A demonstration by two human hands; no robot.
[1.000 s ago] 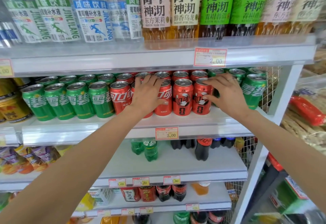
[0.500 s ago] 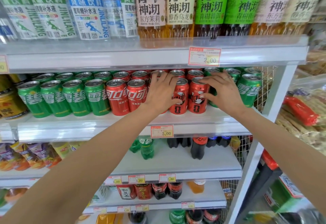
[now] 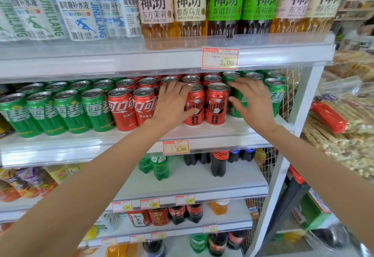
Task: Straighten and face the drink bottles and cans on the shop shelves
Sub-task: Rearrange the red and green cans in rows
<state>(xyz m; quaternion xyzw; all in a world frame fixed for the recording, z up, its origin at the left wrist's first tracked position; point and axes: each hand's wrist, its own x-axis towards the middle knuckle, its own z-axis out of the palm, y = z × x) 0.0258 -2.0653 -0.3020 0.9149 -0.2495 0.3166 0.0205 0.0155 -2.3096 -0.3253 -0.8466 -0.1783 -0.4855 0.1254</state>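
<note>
The middle shelf (image 3: 101,145) holds a front row of green soda cans (image 3: 68,111), then red cola cans (image 3: 144,107), then more green ones. My left hand (image 3: 174,103) wraps a red cola can that it hides almost fully. Its thumb rests against the neighbouring red can (image 3: 197,119). My right hand (image 3: 251,103) is cupped over a green can (image 3: 235,112) just right of the last red can (image 3: 215,105), thumb on that green can's left side. Another green can (image 3: 276,94) stands at the row's right end.
The shelf above overhangs the cans and carries tall tea bottles (image 3: 190,3) and clear water bottles (image 3: 79,13). A wire mesh panel (image 3: 289,94) and a white upright (image 3: 307,98) close the right end. Packaged snacks (image 3: 344,135) lie further right. Lower shelves hold bottles (image 3: 218,163).
My left hand has slid one can to the right along the red row. My right hand has shifted from the last red can to the green can beside it.
</note>
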